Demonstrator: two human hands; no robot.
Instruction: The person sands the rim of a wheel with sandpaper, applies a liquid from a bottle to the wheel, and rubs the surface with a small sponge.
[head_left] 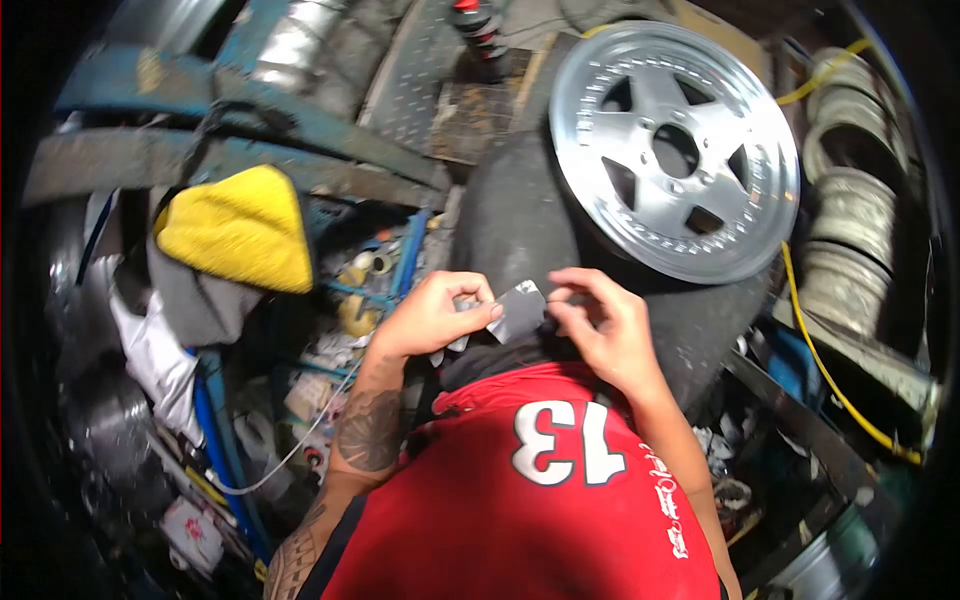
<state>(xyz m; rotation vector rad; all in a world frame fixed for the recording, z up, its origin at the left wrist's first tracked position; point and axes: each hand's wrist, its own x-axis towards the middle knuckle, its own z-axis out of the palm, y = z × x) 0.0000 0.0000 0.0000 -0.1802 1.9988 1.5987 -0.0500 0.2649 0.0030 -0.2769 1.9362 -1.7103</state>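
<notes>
My left hand point(440, 315) is closed, pinching a small grey sheet point(520, 312) that looks like sandpaper between thumb and forefinger. One corner of the sheet is whitish. More grey scraps show under the left fingers, partly hidden. My right hand point(605, 325) is at the sheet's right edge with its fingers loosely bent and apart; whether a fingertip touches the sheet is hard to see. Beyond it, a shiny five-spoke alloy wheel point(650, 120) leans over my right leg, with neither hand on it.
A yellow and grey cloth point(240, 230) hangs on a blue metal frame point(330, 130) at left. A dark bottle with a red cap point(480, 40) stands at the back. Stacked metal rims point(850, 220) and a yellow hose point(830, 360) are on the right. Clutter fills the lower left.
</notes>
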